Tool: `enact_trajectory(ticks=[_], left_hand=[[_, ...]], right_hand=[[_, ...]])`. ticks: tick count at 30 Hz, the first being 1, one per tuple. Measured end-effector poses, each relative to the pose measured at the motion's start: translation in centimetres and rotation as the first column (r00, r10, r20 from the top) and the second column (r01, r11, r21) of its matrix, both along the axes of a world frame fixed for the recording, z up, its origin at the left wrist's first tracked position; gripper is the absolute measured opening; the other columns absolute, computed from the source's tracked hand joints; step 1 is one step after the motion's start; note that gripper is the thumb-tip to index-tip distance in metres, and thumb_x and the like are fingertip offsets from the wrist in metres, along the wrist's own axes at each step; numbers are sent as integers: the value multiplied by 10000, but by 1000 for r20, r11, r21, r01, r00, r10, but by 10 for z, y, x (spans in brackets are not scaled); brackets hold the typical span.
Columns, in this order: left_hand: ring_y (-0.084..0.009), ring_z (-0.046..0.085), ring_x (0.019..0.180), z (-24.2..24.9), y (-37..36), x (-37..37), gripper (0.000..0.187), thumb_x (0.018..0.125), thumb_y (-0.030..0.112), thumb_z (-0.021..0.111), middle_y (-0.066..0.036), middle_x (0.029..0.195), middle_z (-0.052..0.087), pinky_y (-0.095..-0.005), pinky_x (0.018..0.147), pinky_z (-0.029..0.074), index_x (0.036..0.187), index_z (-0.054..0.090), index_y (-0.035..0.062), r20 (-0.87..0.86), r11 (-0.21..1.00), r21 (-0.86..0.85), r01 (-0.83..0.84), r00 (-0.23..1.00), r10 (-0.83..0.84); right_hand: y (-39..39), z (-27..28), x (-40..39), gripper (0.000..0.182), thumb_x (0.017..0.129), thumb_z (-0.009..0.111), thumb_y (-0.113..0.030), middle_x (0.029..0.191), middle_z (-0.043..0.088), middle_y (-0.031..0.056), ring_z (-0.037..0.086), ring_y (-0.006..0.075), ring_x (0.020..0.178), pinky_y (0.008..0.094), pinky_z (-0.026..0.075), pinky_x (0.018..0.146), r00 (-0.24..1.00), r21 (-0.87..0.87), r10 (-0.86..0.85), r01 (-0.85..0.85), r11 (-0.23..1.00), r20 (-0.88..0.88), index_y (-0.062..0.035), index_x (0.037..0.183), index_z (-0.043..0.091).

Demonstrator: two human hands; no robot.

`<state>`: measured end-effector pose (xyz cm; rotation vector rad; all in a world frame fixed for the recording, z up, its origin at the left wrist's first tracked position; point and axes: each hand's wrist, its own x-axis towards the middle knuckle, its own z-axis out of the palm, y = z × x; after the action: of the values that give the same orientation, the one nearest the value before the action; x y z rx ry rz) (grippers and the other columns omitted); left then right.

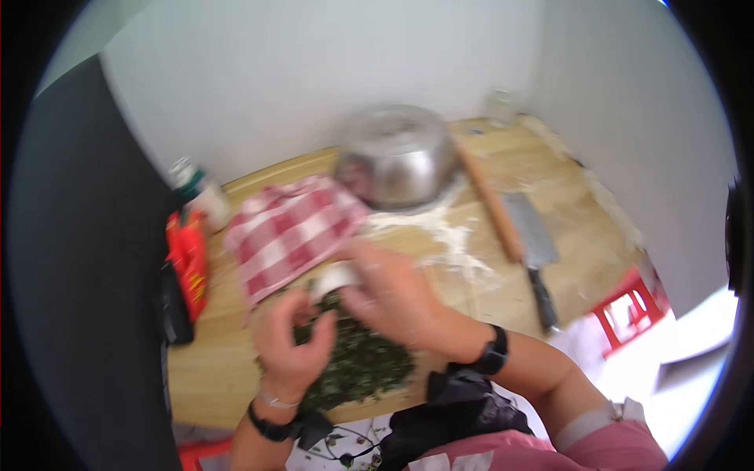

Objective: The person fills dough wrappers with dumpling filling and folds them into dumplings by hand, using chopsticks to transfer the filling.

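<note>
My right hand (389, 294) is closed around a small white object (335, 281), too blurred to tell its kind. It is just above a heap of chopped green leaves (357, 361) on the wooden tabletop. My left hand (292, 341) hovers at the left side of the greens, thumb and fingers apart, with nothing visible in it. Right behind both hands, a red-and-white checked cloth (294, 228) lies bunched on the table.
An upturned metal basin (400, 161) stands at the back, with white flour (455, 239) scattered before it. To the right lie a rolling pin (491, 204) and a cleaver (530, 235). A bottle (203, 196) and red packet (187, 255) are left; a glass jar (501, 110) is back right.
</note>
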<state>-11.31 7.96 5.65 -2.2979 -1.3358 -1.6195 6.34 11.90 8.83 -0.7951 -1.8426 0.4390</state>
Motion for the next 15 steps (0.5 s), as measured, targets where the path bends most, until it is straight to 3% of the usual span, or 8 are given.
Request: enact_trajectory(ticks=[2, 4, 7, 11, 12, 13, 14, 15], left_hand=[[-178, 586, 699, -1, 4, -2, 427, 772, 47, 664, -102, 888, 626, -269, 606, 462, 1172, 527, -11, -59, 992, 124, -34, 997, 42], [-158, 569, 728, -5, -2, 2, 501, 796, 35, 606, -121, 957, 615, -256, 629, 447, 1269, 454, -27, 155, 994, 27, 104, 982, -107], [-146, 552, 754, -6, -6, 0, 556, 790, -8, 560, -111, 975, 612, -252, 679, 438, 1320, 397, -44, 192, 997, -35, 67, 980, -59], [-147, 532, 755, -3, -10, 0, 558, 790, -42, 515, -116, 975, 607, -264, 696, 426, 1329, 370, -50, 205, 994, -85, 63, 978, -44], [-147, 532, 755, -3, -10, 1, 558, 790, -42, 515, -116, 975, 607, -264, 696, 426, 1329, 370, -50, 219, 994, -86, 64, 975, -44], [-150, 530, 755, -5, -10, 1, 563, 793, -40, 510, -122, 977, 604, -264, 702, 424, 1335, 357, -50, 232, 995, -76, 59, 972, -40], [-153, 527, 755, -8, -9, 0, 569, 796, -38, 505, -128, 979, 602, -264, 708, 422, 1341, 345, -51, 246, 996, -67, 57, 968, -39], [-142, 508, 808, -13, -7, -7, 516, 888, 54, 488, -112, 1000, 576, -261, 726, 433, 1371, 334, -38, 223, 996, -60, 69, 973, -54]], right_hand=[[-18, 20, 7, 296, 765, 610, -54, 859, 573, 220, 570, 451, 824, 481, 474, 682, 997, -85, 28, -21, 996, 78, -31, 1030, 479], [-43, 37, 24, 304, 764, 608, -35, 900, 561, 208, 568, 437, 832, 485, 471, 687, 991, -110, 110, -101, 989, 79, -41, 1036, 473], [-76, 48, 76, 343, 765, 609, -28, 942, 568, 181, 588, 398, 854, 458, 494, 713, 978, -106, 129, -113, 988, 162, -55, 1081, 479], [-83, 55, 173, 317, 787, 620, -80, 1010, 619, 125, 639, 324, 877, 400, 523, 722, 814, -77, -212, 299, 951, 541, -83, 1095, 544], [-68, 49, 207, 295, 790, 639, -106, 985, 635, 134, 637, 329, 877, 404, 519, 726, 751, 41, -316, 361, 932, 579, -83, 1076, 572], [-54, 52, 232, 269, 791, 603, -64, 906, 640, 173, 644, 309, 804, 375, 509, 718, 650, 28, -465, 565, 825, 601, -31, 1058, 595], [-31, 50, 270, 256, 806, 591, -104, 877, 642, 192, 636, 335, 802, 390, 501, 720, 621, 79, -510, 586, 806, 595, -15, 1046, 595], [-10, 49, 306, 252, 805, 606, -114, 879, 647, 188, 629, 352, 835, 412, 501, 731, 551, 97, -562, 655, 749, 617, -31, 1043, 604]])
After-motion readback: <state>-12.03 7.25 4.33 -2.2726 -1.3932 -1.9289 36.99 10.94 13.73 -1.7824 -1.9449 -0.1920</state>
